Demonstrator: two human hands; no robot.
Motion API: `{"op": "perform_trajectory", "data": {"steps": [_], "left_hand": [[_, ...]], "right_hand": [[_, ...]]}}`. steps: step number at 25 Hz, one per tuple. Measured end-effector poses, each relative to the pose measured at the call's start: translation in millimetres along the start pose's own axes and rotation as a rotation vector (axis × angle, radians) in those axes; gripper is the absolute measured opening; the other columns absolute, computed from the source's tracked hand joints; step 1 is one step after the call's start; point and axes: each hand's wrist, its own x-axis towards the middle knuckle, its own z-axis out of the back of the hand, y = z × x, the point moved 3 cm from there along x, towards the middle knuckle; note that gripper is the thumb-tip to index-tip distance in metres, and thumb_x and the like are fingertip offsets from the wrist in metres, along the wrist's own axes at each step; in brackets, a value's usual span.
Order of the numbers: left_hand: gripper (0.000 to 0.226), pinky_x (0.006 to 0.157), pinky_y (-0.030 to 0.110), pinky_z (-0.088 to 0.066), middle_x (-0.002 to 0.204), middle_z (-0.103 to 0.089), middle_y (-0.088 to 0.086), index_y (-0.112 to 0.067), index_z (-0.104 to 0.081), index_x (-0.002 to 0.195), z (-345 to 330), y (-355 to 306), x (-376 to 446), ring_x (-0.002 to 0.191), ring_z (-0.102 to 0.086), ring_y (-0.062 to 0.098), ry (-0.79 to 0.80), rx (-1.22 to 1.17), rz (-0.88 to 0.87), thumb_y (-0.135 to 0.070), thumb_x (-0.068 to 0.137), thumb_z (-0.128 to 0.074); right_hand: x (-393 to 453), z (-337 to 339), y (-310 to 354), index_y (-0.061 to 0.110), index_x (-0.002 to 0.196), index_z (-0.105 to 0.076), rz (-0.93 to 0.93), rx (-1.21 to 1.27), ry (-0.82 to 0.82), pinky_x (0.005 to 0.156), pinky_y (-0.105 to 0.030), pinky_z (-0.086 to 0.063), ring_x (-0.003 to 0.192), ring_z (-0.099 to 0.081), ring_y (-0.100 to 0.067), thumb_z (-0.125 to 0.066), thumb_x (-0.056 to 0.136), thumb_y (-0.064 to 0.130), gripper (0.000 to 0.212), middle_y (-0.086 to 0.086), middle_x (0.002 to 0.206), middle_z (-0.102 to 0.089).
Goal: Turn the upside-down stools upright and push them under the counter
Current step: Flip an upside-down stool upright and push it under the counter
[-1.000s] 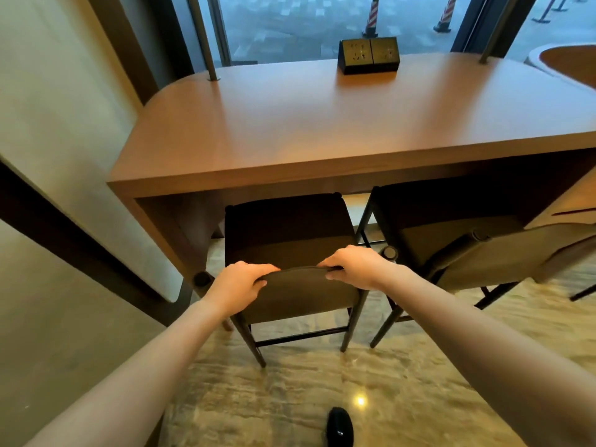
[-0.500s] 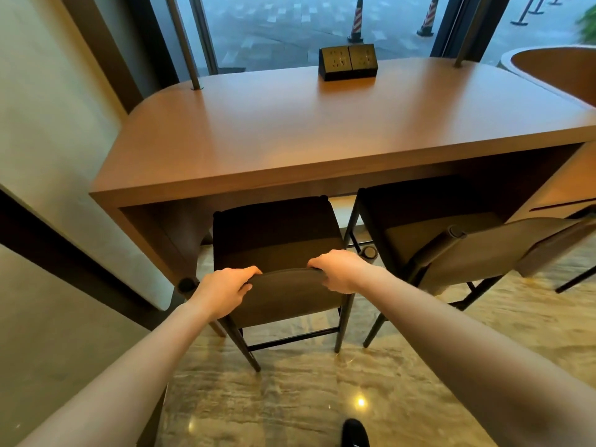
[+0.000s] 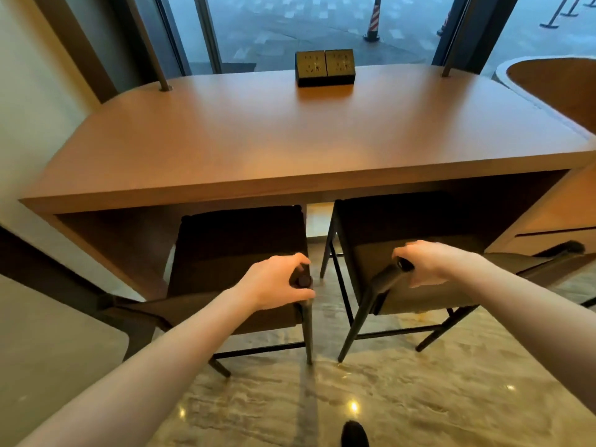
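Two stools stand upright on their legs, side by side, seats tucked partly beneath the wooden counter (image 3: 290, 150). The left hand (image 3: 274, 283) is on the left stool (image 3: 238, 246), fingers and thumb curled round the top of its near right corner post, right where the round black cap shows between the fingertips. That is a firm wrap, with no gap showing between palm and post. Over on the other side, the right hand (image 3: 429, 262) is on the right stool (image 3: 403, 227), fingers curled over the upper end of its near left post, the dark tip poking out just under the knuckles. So each hand grips a different stool, and the two gripped corners sit near one another with a narrow strip of floor between them.

Both stools have dark seats and thin black legs joined by crossbars, feet planted on the glossy marbled floor (image 3: 403, 398). The backrests face the person and stay outside the counter's front edge, while the seats reach into the shadow below the top.

On the counter, against the window, sits a black socket box (image 3: 325, 67). A striped traffic cone (image 3: 374, 19) stands outside on the pavement. At the bottom edge, the toe of a dark shoe (image 3: 354, 433) peeks in.
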Motion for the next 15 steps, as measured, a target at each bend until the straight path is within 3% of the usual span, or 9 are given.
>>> {"op": "perform_trajectory", "data": {"steps": [4, 7, 9, 15], "left_hand": [[0.049, 0.079, 0.036, -0.046, 0.116, -0.061, 0.003, -0.024, -0.052, 0.134, -23.0, -63.6, 62.0, 0.104, -0.062, 0.026, 0.211, 0.318, 0.04, -0.051, 0.094, -0.053], [0.072, 0.073, 0.04, -0.044, 0.108, -0.06, 0.007, -0.019, -0.038, 0.144, -45.8, -117.3, 102.2, 0.102, -0.063, 0.031, 0.179, 0.308, 0.071, -0.058, 0.088, -0.06], [0.081, 0.078, 0.042, -0.05, 0.118, -0.063, 0.008, -0.023, -0.036, 0.146, -55.8, -142.2, 123.5, 0.106, -0.063, 0.032, 0.139, 0.148, 0.067, -0.06, 0.081, -0.066], [0.039, 0.071, 0.038, -0.056, 0.103, -0.07, 0.004, -0.021, -0.066, 0.116, -59.3, -159.0, 143.2, 0.093, -0.067, 0.026, 0.088, 0.198, 0.033, -0.041, 0.083, -0.074]], "right_hand": [[9.2, -25.5, -26.5, 0.031, 0.111, -0.067, 0.089, 0.046, -0.01, 0.069, -0.026, -0.052, 0.089, -0.067, -0.015, -0.071, 0.083, 0.041, 0.03, 0.007, 0.098, -0.069], [22.7, -32.4, -33.2, 0.028, 0.104, -0.069, 0.112, -0.02, -0.073, 0.058, -0.024, -0.045, 0.069, -0.058, -0.013, -0.066, 0.086, 0.049, 0.028, 0.008, 0.081, -0.062], [29.9, -35.8, -34.7, 0.024, 0.106, -0.07, 0.151, -0.064, -0.069, 0.057, -0.025, -0.043, 0.068, -0.059, -0.015, -0.063, 0.089, 0.048, 0.03, 0.004, 0.082, -0.063], [29.4, -38.9, -35.6, 0.02, 0.117, -0.069, 0.289, -0.042, -0.097, 0.067, -0.027, -0.052, 0.083, -0.068, -0.018, -0.06, 0.095, 0.036, 0.028, -0.001, 0.099, -0.071]]}}
